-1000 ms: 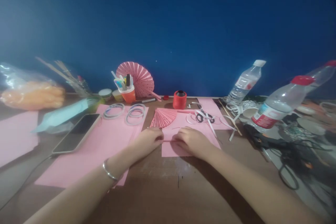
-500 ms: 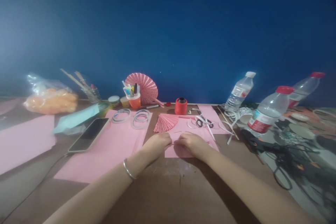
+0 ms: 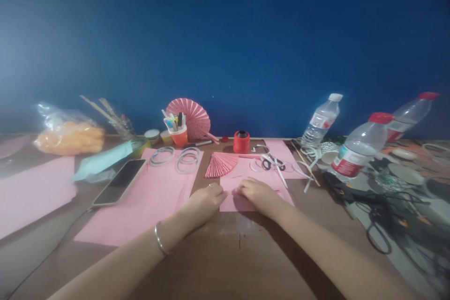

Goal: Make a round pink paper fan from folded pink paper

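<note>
My left hand [image 3: 207, 200], with a silver bangle on its wrist, rests at the left edge of a pink paper sheet [image 3: 230, 204], fingers curled together. Opposite it, my right hand [image 3: 259, 196] is closed over the same sheet, its fingertips bent down. Whatever lies in either hand is hidden. A bit of red thread [image 3: 277, 191] shows beside my right hand. Just beyond the hands lies a half-spread pink pleated paper fan [image 3: 221, 165]. Behind it stand a red thread spool [image 3: 242, 142] and, to the right, black-handled scissors [image 3: 266, 164] among white strips.
A phone [image 3: 121, 183] lies on pink paper at left, near clear coiled rings [image 3: 188, 160]. An orange pen cup [image 3: 180, 137] stands before a round pink fan [image 3: 192, 115]. Plastic bottles [image 3: 358, 145] and tangled black cables [image 3: 383, 225] crowd the right side.
My left hand has moved left and slightly down, widening the gap between the hands. The right hand has stayed nearly in place. A thin red line between them earlier is no longer distinct.
</note>
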A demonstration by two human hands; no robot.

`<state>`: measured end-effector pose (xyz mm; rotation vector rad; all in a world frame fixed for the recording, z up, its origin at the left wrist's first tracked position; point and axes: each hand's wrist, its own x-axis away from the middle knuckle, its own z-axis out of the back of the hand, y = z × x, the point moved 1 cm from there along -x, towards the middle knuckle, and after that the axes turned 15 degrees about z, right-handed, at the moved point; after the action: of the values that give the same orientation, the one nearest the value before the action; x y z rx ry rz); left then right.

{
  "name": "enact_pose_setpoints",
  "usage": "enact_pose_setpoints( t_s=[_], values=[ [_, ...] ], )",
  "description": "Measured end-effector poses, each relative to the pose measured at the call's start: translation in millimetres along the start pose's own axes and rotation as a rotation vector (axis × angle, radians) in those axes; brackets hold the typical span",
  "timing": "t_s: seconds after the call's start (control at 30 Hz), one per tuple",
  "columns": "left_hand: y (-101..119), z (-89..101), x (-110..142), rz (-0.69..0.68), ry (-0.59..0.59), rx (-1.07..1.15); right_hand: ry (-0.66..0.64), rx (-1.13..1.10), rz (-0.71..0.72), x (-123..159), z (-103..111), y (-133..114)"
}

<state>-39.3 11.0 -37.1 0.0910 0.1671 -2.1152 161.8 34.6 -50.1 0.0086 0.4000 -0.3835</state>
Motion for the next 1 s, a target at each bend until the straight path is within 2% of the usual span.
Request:
enact_pose_setpoints(
  t_s=[0.17,0.3,0.47,0.57,0.7,0.8,1.0],
  values=[
    [-4.4,-3.7,16.6,0.086,-0.001,0.06,0.006,-0.006,0.001,1.9,-1.9,2.8],
    [-6.3,1.4,23.7,0.159,-0.006,0.085,-0.009,-0.023,-0.006,1.4,1.0,2.6],
    [3.6,14.6,18.3,0.221,-0.012,0.058,-0.067,0.063,-0.018,-0.3,5.6,-7.5],
    [4.3,15.4,10.7,0.246,-0.012,0.064,-0.086,0.104,-0.052,-2.1,5.9,-14.3],
    [-4.7,11.1,-3.2,0.307,-0.046,0.251,-0.01,0.039,-0.112,-10.4,2.5,-13.9],
    [-12.5,7.3,-11.0,0.3,-0.065,0.43,0.023,-0.054,-0.145,-20.4,-3.6,-9.3],
    [-22.8,-0.4,-12.7,0.312,-0.075,0.594,0.054,-0.089,-0.181,-34.7,-15.9,-7.6]
  ],
)
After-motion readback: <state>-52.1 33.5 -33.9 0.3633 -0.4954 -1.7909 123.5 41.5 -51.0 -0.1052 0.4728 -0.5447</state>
